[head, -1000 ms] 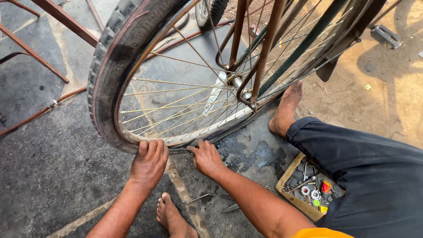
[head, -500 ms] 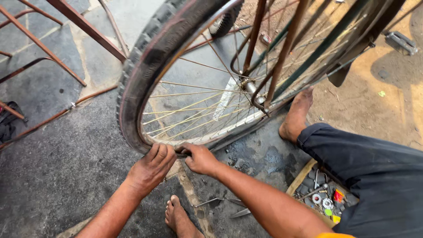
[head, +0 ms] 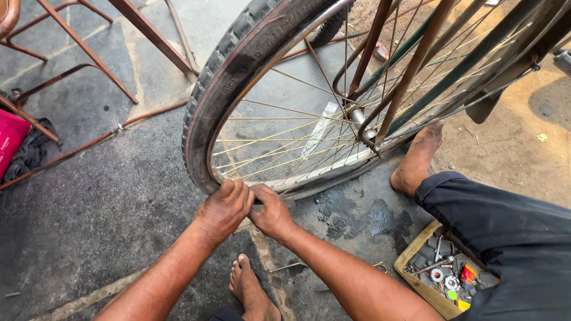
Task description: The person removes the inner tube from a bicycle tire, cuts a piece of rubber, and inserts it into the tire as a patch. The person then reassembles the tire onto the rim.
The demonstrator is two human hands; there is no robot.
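- Dark stone paving with pale joints covers the ground, wet in patches near the bicycle wheel; bare sandy earth lies beyond the wheel on its right.
- Bicycle wheel, the largest thing in view, stands upright on the paving, with thin spokes, a shiny rim and a worn black tyre; rusty brown frame tubes cross in front of its hub.
- Rust-red metal bars of a stand rise to the left of the wheel, well apart from it.
- Dark trouser leg covers the person's right knee, to the lower right of the wheel, with a bare foot planted just beside the wheel's rim.
- Wooden tray of washers, nuts and small tools sits on the ground under that knee, near the wheel's lower right.
- Left hand is curled tight over the tyre at the lowest part of the wheel, fingers wrapped around its edge.
- Right hand presses on the same spot just beside the left, touching it, fingers bent and gripping the tyre edge.
- Another bare foot rests on the paving below the wheel, between the two forearms.
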